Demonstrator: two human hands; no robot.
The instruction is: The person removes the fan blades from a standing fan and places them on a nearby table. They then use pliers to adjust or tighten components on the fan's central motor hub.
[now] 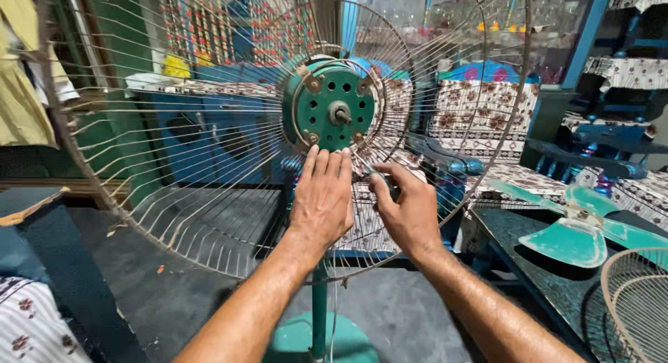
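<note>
A green pedestal fan stands in front of me with its blade off. Its round green motor housing (332,106) shows a bare shaft in the middle. The rear wire guard (174,161) is fixed around the housing. My left hand (322,196) lies flat against the guard wires just below the housing, fingers together and pointing up. Beside it, my right hand (407,206) pinches a small dark part against the wires; I cannot tell what the part is. The green pole (319,300) runs down to the round base (306,345).
A green fan blade (581,227) lies on a dark table (536,265) at the right, with another wire guard (637,300) at the table's near corner. Patterned cushioned chairs (487,113) stand behind. A blue cabinet (209,140) is at the back left. Patterned cloth (31,328) shows bottom left.
</note>
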